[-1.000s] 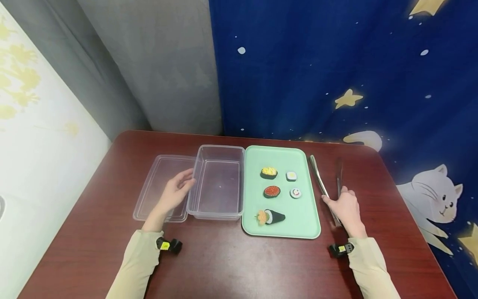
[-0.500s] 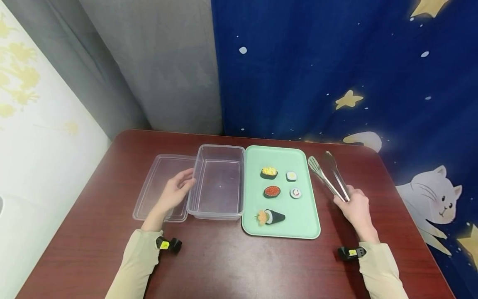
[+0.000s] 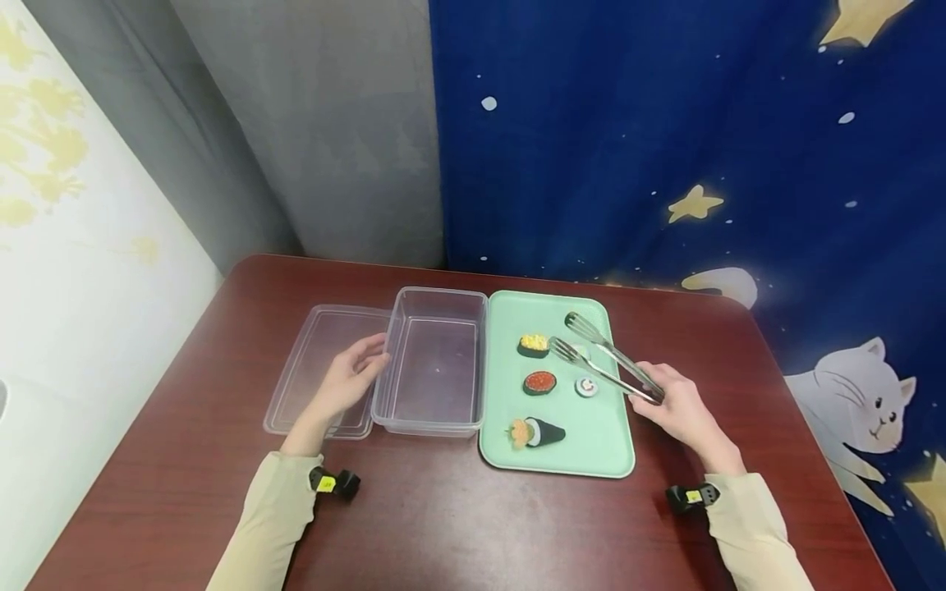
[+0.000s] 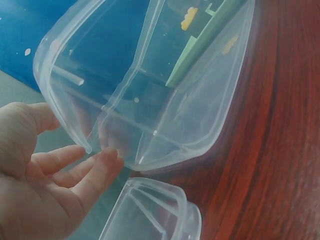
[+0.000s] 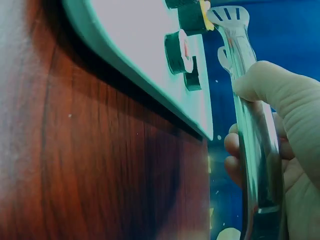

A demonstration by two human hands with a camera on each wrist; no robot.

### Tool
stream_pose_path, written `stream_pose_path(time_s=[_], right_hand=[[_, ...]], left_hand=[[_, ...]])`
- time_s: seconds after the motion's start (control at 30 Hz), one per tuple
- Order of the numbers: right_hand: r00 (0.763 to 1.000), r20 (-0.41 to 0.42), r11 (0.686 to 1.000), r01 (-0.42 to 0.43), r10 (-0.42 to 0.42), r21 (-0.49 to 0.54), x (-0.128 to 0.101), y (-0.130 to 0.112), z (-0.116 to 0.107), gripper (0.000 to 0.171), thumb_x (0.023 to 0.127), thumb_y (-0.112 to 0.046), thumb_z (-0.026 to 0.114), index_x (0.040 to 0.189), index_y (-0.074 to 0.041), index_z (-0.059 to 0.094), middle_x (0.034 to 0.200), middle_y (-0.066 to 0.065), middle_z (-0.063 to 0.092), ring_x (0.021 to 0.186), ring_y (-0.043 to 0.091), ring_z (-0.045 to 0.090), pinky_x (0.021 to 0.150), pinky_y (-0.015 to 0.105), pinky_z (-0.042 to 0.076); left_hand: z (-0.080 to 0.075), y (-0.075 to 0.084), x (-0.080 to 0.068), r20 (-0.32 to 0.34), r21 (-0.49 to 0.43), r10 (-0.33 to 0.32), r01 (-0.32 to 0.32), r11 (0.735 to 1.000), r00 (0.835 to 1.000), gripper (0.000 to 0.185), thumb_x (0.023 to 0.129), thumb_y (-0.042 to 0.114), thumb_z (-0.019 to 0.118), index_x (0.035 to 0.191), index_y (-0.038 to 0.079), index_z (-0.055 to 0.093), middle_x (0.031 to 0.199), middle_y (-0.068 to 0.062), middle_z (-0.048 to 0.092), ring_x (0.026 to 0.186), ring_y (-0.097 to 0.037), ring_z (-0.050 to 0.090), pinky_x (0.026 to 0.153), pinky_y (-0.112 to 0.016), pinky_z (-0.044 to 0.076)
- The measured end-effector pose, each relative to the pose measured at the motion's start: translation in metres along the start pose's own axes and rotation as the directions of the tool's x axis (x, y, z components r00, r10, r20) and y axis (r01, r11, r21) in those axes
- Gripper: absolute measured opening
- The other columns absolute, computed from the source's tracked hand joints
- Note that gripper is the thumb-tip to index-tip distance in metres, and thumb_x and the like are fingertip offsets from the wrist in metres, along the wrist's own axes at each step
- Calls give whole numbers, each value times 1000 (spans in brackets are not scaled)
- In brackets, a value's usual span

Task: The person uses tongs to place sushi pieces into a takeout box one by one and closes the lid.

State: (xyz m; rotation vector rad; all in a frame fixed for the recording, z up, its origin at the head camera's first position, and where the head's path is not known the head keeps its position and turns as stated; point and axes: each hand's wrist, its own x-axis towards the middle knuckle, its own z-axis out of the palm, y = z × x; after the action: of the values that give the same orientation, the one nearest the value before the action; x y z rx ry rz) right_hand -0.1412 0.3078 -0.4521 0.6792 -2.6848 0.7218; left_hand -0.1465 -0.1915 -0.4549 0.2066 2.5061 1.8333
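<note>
Tongs (image 3: 628, 364) in R hand (image 3: 678, 408), gripped at handle end, legs apart, slanting over R edge of tray (image 3: 602, 451). L hand (image 3: 346, 376) loosely bent, fingertips at L wall of box (image 3: 436, 373).

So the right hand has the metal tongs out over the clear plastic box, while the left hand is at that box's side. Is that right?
Not quite. The metal tongs in the right hand reach over the green tray, not the clear plastic box, as the head view shows. The left hand is indeed at the box's side.
</note>
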Motion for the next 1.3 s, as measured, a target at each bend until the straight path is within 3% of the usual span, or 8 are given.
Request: stream_pose_path(time_s=[0.17, 0.43, 0.8, 1.3], right_hand=[[996, 44, 996, 79, -80, 35, 12, 0, 6, 43, 70, -7, 74, 111, -2, 62, 93, 9, 63, 74, 16, 52, 59, 25, 44], [987, 76, 988, 139, -144, 60, 21, 5, 11, 44, 69, -5, 74, 111, 4, 63, 87, 8, 61, 69, 13, 50, 55, 23, 43], [977, 155, 989, 139, -147, 58, 28, 12, 12, 39, 75, -2, 72, 112, 6, 63, 93, 10, 64, 68, 11, 50, 56, 24, 44], [973, 166, 985, 148, -161, 90, 32, 14, 12, 39, 74, 1, 73, 110, 9, 63, 93, 12, 64, 67, 10, 51, 55, 25, 45]], left_hand=[[3, 2, 0, -47, -18, 4, -5, 1000, 999, 45, 93, 7, 56, 134, -7, 44, 130, -27, 50, 115, -37, 53, 95, -36, 49], [9, -1, 5, -157, -156, 62, -86, 984, 986, 40, 86, -10, 58, 125, -13, 50, 129, -27, 49, 113, -38, 50, 88, -14, 49], [9, 0, 4, -149, -142, 72, -93, 985, 986, 40, 87, -8, 58, 125, -13, 50, 128, -27, 49, 111, -38, 51, 88, -14, 49], [9, 1, 4, -151, -126, 66, -85, 988, 986, 40, 85, -11, 58, 125, -13, 51, 127, -27, 50, 111, -38, 51, 87, -15, 49]])
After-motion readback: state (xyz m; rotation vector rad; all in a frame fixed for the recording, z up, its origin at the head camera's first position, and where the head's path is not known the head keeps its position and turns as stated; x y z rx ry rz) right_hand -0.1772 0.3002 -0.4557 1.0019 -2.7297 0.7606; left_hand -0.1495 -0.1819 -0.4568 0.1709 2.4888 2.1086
